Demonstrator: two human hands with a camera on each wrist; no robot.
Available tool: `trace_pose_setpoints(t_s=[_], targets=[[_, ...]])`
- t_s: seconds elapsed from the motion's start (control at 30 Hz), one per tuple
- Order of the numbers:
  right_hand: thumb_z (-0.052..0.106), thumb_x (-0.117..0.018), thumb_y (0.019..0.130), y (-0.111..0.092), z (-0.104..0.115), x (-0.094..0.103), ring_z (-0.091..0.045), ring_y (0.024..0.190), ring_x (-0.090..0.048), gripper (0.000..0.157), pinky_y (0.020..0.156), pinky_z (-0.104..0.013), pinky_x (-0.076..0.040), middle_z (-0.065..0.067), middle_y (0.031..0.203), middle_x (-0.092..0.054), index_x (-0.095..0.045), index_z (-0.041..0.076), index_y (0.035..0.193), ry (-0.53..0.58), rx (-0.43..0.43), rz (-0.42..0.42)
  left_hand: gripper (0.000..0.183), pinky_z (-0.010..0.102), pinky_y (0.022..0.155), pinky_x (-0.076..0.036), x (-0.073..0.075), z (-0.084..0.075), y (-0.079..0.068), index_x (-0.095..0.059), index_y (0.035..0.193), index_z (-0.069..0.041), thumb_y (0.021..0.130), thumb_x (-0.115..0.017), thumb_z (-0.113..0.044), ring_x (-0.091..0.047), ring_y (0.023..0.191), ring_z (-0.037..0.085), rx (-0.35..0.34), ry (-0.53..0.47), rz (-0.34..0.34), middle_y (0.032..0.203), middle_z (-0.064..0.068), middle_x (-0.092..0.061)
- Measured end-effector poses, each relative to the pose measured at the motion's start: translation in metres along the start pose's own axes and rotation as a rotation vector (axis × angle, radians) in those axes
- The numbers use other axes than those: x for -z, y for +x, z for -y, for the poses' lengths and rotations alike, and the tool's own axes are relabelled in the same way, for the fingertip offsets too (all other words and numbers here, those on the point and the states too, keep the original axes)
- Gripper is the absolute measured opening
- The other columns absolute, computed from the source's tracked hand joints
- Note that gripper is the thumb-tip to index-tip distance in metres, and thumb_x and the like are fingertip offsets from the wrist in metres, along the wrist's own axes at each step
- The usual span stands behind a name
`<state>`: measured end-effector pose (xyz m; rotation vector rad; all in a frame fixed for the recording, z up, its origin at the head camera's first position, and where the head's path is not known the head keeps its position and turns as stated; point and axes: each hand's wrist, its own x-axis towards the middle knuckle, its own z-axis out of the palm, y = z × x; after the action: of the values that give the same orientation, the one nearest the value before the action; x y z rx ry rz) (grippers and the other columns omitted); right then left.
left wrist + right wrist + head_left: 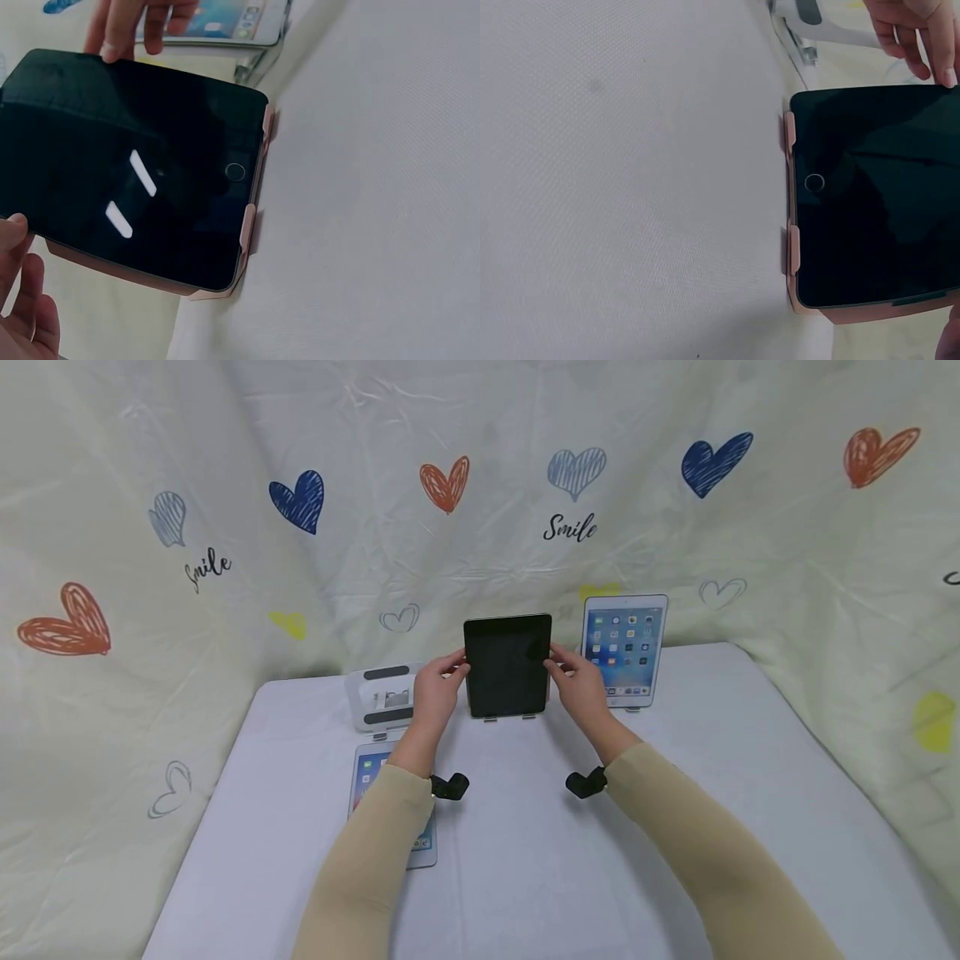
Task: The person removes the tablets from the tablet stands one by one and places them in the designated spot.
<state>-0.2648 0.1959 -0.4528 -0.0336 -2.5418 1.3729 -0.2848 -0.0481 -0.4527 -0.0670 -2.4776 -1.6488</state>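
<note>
A black tablet (507, 666) with a dark screen stands upright, leaning back slightly, on a rose-coloured stand (247, 226). Two lips of the stand hook in front of its lower edge, beside the round home button. My left hand (437, 690) pinches the tablet's left side edge between thumb and fingers. On the opposite edge, my right hand (583, 687) pinches at about the same height. Both wrist views show the thumbs at the tablet's rim; most of the stand is hidden behind the tablet.
A white tablet (626, 647) with a lit screen stands at the right. Left of my left hand is a grey-white stand (387, 673) with dark pads. Another white tablet (423, 855) lies flat, partly under my left sleeve. A heart-printed curtain (480, 560) hangs behind the table (517, 843).
</note>
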Motion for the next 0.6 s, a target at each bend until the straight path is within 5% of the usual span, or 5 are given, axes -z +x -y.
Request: trace_pose_setpoints(t_s=[0.23,0.6], targets=[[0.027,-0.06,0.101,-0.0001,-0.0013,-0.002,-0.026,0.109,-0.058,0.042,0.09,-0.043,-0.051,-0.009,0.125,-0.066,-0.057,0.02,0.142,0.036,0.015,-0.031,0.032,0.033,0.081,-0.052,-0.0011,0.0029,0.0015,-0.069,0.128,-0.025,0.096,-0.068,-0.023,-0.058,0.102,0.017,-0.033,-0.026,-0.016,0.113,-0.004,-0.07],[0.024,-0.061,0.1,-0.0013,-0.0012,-0.0026,-0.025,0.104,-0.064,0.041,0.085,-0.041,-0.055,-0.01,0.124,-0.066,-0.058,0.019,0.141,0.089,0.003,-0.029,0.03,0.034,0.081,-0.052,0.001,0.0048,-0.0008,-0.071,0.125,-0.022,0.095,-0.069,-0.022,-0.059,0.102,0.017,-0.046,-0.069,-0.011,0.112,-0.003,-0.071]])
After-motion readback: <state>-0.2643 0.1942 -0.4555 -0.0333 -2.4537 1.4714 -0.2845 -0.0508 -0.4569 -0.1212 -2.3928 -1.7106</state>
